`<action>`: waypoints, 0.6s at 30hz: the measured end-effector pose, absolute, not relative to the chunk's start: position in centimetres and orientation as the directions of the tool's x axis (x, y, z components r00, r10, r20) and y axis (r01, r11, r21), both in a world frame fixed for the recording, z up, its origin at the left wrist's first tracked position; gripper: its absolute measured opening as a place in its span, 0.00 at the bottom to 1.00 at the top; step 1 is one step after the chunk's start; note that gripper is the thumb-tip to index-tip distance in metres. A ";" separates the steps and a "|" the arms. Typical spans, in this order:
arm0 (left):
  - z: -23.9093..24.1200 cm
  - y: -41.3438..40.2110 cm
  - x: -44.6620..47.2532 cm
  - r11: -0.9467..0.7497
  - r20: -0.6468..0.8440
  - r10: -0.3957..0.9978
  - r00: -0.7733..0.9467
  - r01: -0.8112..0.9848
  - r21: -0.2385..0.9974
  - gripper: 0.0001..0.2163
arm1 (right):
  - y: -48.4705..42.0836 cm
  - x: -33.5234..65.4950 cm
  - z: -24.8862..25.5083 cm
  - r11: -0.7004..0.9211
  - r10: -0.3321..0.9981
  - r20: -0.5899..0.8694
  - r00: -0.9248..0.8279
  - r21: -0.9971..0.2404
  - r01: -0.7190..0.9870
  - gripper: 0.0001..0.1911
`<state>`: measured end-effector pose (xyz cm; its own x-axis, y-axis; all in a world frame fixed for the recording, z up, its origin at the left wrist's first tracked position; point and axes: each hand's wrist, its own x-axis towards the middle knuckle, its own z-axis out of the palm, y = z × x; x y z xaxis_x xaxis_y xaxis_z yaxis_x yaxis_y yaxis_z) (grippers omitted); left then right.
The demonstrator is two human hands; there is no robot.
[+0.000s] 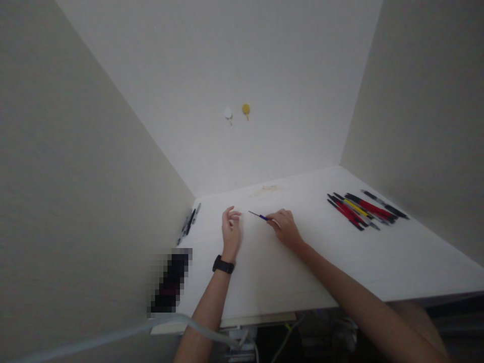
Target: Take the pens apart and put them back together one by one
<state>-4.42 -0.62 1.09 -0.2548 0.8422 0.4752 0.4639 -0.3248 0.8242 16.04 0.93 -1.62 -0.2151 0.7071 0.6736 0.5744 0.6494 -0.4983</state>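
Right hand [284, 227]: grip pinching the rear of a slim, blue-bodied pen [263, 217], just below frame centre. Long axis runs left and slightly up — narrow tip toward the left hand [231, 227], near but apart. Left fingers half-curled; contents cannot be determined. Desk [272, 275]: matte white, flat.

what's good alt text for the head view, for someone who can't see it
A person's right hand holds a slim pen-like item at a white table, pointed toward the loosely curled left hand. Red, black and yellow pens lie grouped at right, with dark slim items at the left.
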 end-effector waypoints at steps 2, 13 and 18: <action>1.2 -0.7 -5.3 -0.107 0.460 0.807 -0.371 0.674 0.731 0.16 | 1.0 16.1 -1.6 0.633 0.708 0.683 -0.178 -0.503 0.588 0.09; -0.2 -1.3 -4.4 0.066 0.316 0.941 -0.121 0.982 0.179 0.07 | 1.4 16.4 -1.6 0.497 0.722 0.691 0.049 -0.566 0.657 0.09; -0.2 -0.9 -4.6 -0.016 0.344 0.922 -0.176 0.872 0.489 0.07 | 1.4 16.5 -1.5 0.490 0.725 0.687 0.045 -0.560 0.668 0.09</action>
